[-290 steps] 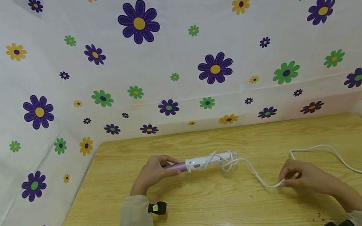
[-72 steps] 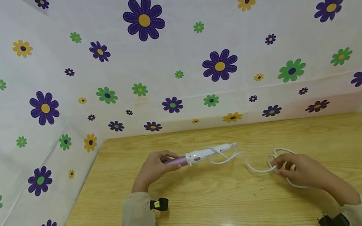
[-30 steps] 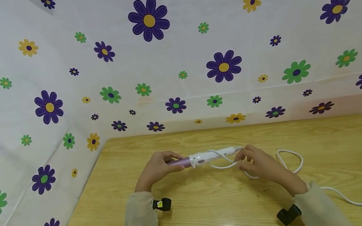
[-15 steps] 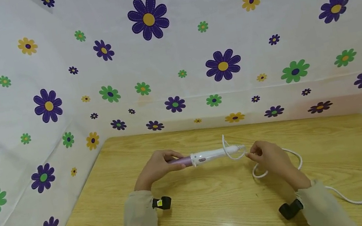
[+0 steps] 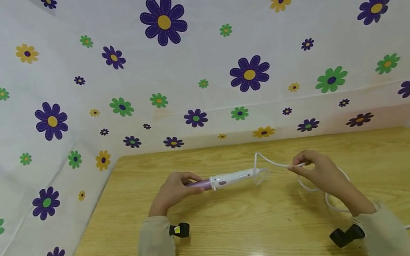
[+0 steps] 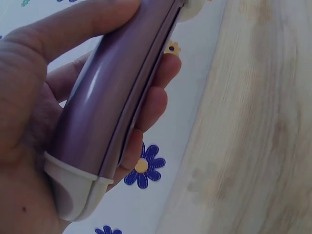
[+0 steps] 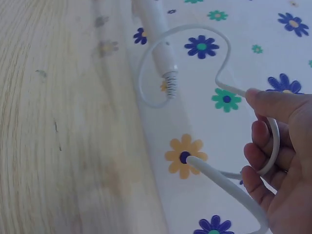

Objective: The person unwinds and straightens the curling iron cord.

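Above the light wooden table, the left hand has its fingers curled round the glossy purple barrel end of a slim white-and-purple hair curling iron, holding it level and clear of the tabletop, with the white handle pointing toward the right hand. The right hand pinches the iron's thin white power cord between thumb and fingertips just beside the handle's ribbed end, a loop arching up between them. The rest of the cord trails over the table to its right edge, before the white flower-printed backdrop.
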The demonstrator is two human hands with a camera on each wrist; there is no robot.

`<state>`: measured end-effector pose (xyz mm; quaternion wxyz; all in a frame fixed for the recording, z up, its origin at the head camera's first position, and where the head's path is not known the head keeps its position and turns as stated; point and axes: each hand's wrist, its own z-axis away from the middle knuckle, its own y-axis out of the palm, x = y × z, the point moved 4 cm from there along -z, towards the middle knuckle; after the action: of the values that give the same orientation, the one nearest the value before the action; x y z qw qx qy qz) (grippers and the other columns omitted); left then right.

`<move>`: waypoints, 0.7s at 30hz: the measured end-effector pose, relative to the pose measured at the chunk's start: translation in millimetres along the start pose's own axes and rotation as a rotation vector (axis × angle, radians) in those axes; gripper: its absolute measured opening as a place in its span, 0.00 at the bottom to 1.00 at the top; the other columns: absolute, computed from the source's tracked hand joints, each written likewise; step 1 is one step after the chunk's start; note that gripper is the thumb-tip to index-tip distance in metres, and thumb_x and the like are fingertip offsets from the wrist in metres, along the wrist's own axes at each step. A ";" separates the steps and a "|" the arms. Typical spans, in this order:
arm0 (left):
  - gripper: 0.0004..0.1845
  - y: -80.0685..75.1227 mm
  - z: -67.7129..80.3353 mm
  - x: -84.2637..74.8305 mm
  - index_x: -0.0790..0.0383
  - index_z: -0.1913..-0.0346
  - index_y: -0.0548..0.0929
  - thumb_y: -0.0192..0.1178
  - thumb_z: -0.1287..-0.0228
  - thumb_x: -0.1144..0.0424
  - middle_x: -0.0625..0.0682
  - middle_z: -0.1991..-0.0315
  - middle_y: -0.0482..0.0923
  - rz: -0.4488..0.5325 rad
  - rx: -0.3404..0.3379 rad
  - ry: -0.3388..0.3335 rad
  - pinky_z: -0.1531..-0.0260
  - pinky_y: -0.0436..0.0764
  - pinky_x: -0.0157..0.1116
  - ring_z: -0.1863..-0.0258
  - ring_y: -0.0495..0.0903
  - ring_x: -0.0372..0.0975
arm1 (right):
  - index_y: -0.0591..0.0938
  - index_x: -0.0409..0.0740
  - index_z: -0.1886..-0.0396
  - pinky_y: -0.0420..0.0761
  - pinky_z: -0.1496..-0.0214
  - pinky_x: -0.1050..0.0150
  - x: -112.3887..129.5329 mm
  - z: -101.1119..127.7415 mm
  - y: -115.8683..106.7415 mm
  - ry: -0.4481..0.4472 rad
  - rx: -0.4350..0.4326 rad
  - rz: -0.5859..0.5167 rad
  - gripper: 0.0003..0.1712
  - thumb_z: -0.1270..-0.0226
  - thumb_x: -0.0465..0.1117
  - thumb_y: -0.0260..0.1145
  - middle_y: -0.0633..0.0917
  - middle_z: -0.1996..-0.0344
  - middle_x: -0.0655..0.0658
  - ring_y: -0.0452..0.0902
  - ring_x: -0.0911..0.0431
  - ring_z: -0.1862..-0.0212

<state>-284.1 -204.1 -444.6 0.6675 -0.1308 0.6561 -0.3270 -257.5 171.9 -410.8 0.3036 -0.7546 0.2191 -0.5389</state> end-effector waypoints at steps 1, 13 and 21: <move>0.19 -1.6 0.0 2.0 0.53 0.55 0.87 0.73 0.50 0.50 0.52 0.57 0.85 -0.001 -0.015 -0.009 0.62 0.76 0.36 0.63 0.80 0.40 | 0.80 0.44 0.65 0.75 0.52 0.47 0.6 2.6 -3.4 -0.013 -0.001 0.001 0.10 0.33 0.46 0.65 0.83 0.59 0.42 0.78 0.47 0.53; 0.24 -37.4 14.2 42.2 0.56 0.51 0.86 0.70 0.47 0.45 0.57 0.53 0.83 0.008 -0.067 -0.067 0.60 0.77 0.37 0.59 0.78 0.43 | 0.81 0.48 0.66 0.73 0.51 0.44 -45.4 26.3 -39.9 0.020 0.039 0.047 0.07 0.34 0.47 0.66 0.84 0.59 0.44 0.71 0.68 0.55; 0.26 -63.3 29.2 73.4 0.59 0.49 0.84 0.70 0.46 0.46 0.59 0.52 0.83 0.004 -0.061 -0.102 0.58 0.78 0.36 0.56 0.80 0.44 | 0.81 0.47 0.69 0.74 0.61 0.67 -76.1 32.2 -52.3 0.002 0.017 0.071 0.05 0.37 0.43 0.68 0.83 0.66 0.48 0.70 0.75 0.61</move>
<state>-278.3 -303.8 -461.3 0.6964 -0.1663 0.6311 -0.2984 -251.4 266.8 -433.7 0.3286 -0.7433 0.2414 -0.5304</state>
